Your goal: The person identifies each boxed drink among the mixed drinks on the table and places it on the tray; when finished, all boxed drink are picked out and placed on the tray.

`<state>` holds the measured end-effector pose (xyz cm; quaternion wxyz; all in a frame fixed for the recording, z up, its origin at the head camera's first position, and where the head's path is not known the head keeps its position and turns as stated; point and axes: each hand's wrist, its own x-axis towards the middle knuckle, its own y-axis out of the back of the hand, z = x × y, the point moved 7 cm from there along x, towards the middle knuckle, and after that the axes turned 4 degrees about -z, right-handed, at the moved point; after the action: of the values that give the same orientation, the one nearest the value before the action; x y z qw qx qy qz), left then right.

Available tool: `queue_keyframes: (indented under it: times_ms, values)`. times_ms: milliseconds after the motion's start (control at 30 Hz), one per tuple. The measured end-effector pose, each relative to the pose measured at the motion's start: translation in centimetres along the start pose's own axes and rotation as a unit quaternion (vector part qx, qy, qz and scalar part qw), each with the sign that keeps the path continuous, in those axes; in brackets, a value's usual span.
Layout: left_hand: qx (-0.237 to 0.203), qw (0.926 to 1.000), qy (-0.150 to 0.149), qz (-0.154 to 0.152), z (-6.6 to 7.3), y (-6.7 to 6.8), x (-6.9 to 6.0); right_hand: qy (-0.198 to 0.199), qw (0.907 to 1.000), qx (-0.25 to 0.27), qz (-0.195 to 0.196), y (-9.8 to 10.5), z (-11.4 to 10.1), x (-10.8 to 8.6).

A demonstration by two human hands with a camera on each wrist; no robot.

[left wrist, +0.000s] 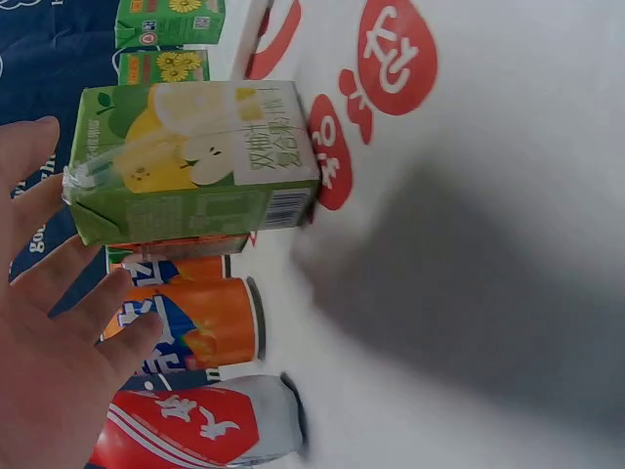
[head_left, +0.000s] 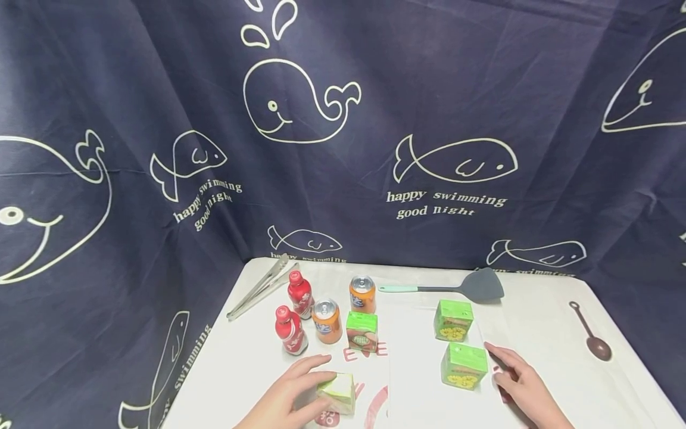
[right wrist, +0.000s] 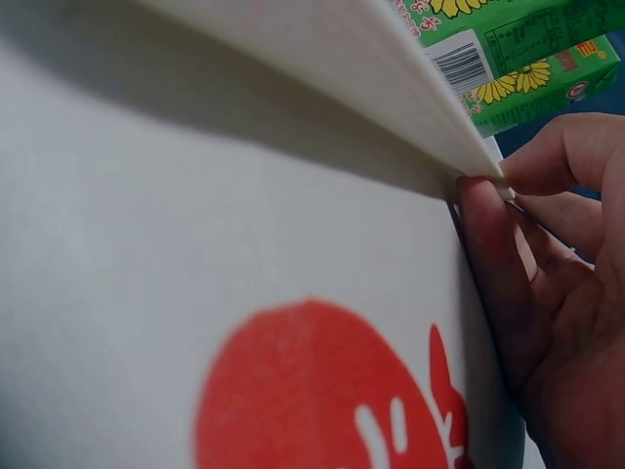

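My left hand (head_left: pixel 295 390) is beside a green and yellow juice box (left wrist: pixel 195 161) that stands on the white table; its fingers are spread loosely at the box, not wrapped around it. My right hand (right wrist: pixel 576 283) pinches the edge of a thin white board (right wrist: pixel 322 59) between thumb and fingers, and that edge is raised off the tabletop. Two green boxes with yellow flowers, a nearer one (head_left: pixel 464 366) and a farther one (head_left: pixel 453 320), stand on the board (head_left: pixel 412 381).
Left of the board stand a green box with a brown front (head_left: pixel 362 332), two orange cans (head_left: pixel 327 322) and two red-capped bottles (head_left: pixel 291 330). Metal tongs (head_left: pixel 262 289) lie at the back left, a spatula (head_left: pixel 481 286) at the back, a brown spoon (head_left: pixel 597 347) at right.
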<state>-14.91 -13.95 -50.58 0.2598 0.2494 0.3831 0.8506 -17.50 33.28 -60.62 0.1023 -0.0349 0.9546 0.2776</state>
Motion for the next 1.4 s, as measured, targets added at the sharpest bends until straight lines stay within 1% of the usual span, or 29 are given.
queue_keyframes:
  times_ms: [100,200,333,467,600,700,800,867,933,1033,1200,1400]
  values:
    - [0.0,1.0,-0.003,0.002,-0.09,-0.02,-0.21,0.001,0.9999,-0.012,0.005,0.09,-0.08,0.06]
    - [-0.005,1.0,-0.007,0.003,-0.17,-0.12,-0.31,-0.002,0.9998,-0.019,0.002,0.08,-0.17,0.1]
    - [-0.023,0.9997,-0.013,0.004,-0.32,-0.31,-0.34,-0.005,0.9999,-0.012,-0.002,0.06,-0.25,0.19]
    - [-0.034,0.999,-0.027,0.012,-0.3,-0.32,-0.24,-0.005,1.0,-0.008,-0.001,0.05,-0.31,0.22]
    - [-0.047,0.9983,-0.027,0.019,-0.4,-0.3,-0.17,-0.018,0.9998,0.01,-0.006,-0.09,-0.28,0.18]
    - [-0.084,0.9963,-0.014,0.013,-0.7,-0.47,-0.13,-0.021,0.9996,0.015,-0.007,-0.14,-0.33,0.18]
    - [-0.135,0.9908,-0.005,0.004,-0.9,-0.67,-0.07,-0.019,0.9997,0.016,-0.006,-0.11,-0.36,0.18]
    - [-0.162,0.9868,-0.009,0.002,-0.89,-0.73,-0.02,-0.016,0.9997,0.016,-0.004,-0.07,-0.37,0.17]
    - [-0.176,0.9844,-0.015,0.001,-0.81,-0.78,0.03,-0.016,0.9997,0.018,-0.003,-0.07,-0.34,0.1]
    - [-0.18,0.9835,-0.018,0.0,-0.74,-0.82,0.12,-0.013,0.9998,0.017,-0.003,-0.05,-0.3,0.03]
    - [-0.177,0.9841,-0.011,-0.004,-0.73,-0.89,0.22,-0.012,0.9998,0.013,-0.002,-0.06,-0.14,0.0]
    - [-0.174,0.9845,-0.019,-0.003,-0.71,-0.89,0.3,-0.005,1.0,0.004,0.0,0.03,-0.1,-0.01]
